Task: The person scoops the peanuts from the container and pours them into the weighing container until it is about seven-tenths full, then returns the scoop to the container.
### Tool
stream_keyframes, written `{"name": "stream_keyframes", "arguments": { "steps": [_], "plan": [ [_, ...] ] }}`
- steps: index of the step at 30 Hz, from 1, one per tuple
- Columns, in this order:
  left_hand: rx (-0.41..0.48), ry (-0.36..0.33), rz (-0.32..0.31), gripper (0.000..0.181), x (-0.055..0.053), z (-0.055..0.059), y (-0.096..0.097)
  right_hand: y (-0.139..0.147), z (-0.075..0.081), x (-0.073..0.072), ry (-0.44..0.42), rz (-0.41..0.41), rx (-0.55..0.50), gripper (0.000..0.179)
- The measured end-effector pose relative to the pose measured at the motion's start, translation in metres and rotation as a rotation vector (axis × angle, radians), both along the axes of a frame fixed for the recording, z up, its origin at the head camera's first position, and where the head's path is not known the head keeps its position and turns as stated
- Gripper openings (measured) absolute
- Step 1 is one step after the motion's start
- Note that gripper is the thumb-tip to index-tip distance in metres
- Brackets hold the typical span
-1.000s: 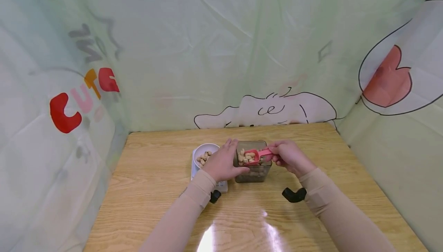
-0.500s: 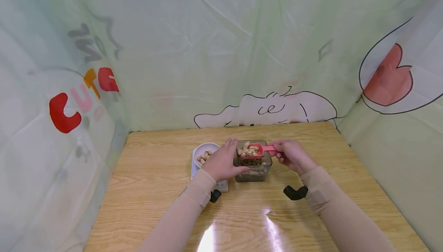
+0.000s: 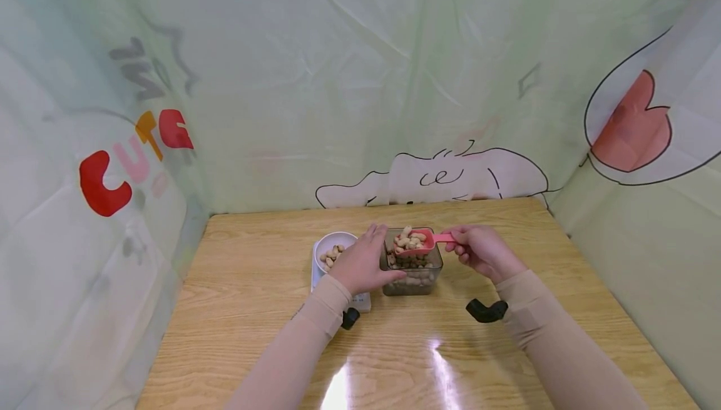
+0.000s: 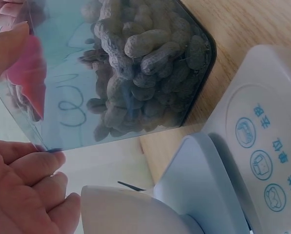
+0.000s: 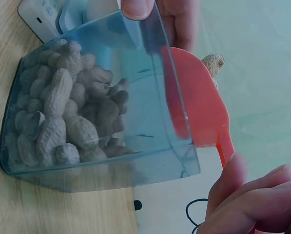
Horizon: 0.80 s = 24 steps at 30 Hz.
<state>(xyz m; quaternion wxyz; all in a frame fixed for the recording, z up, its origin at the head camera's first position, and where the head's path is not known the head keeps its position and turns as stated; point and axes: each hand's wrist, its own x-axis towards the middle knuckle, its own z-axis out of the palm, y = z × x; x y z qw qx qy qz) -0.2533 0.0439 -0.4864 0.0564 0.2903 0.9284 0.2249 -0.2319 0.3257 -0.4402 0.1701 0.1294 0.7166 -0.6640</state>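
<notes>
A clear grey-tinted plastic container (image 3: 411, 289) partly filled with peanuts (image 5: 57, 122) stands on the table. My left hand (image 3: 366, 266) holds its rim at the left, thumb on the near side. My right hand (image 3: 481, 252) pinches the handle of a red scoop (image 5: 199, 97), heaped with peanuts in the head view. The scoop is level with the container's top, its bowl above the opening. Left of the container a white bowl (image 4: 126, 209) with some nuts sits on a kitchen scale (image 4: 242, 122). My left hand partly hides both in the head view.
The wooden table (image 3: 248, 297) reaches back to a printed curtain (image 3: 253, 84) that also closes both sides. Black wrist mounts (image 3: 487, 311) stick out below my forearms. The scale stands close beside the container.
The scoop has risen out of the peanuts with a load and shifted slightly right, with my right hand. My left hand has stayed on the container.
</notes>
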Motion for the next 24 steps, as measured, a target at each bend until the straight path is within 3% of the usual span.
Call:
{"name": "stream_keyframes", "arguments": {
  "steps": [7, 16, 24],
  "plan": [
    [-0.029, 0.015, -0.01, 0.111, -0.001, 0.0, 0.0, 0.0, 0.006, -0.002, -0.006, -0.029, -0.032, 0.035],
    [-0.061, 0.074, -0.053, 0.115, -0.001, 0.003, -0.004, -0.003, 0.015, -0.003, 0.006, -0.004, -0.031, 0.041],
    [-0.078, 0.094, -0.029, 0.119, -0.003, 0.008, -0.022, -0.016, 0.022, -0.009, 0.017, 0.0, -0.044, 0.036]
  ]
}}
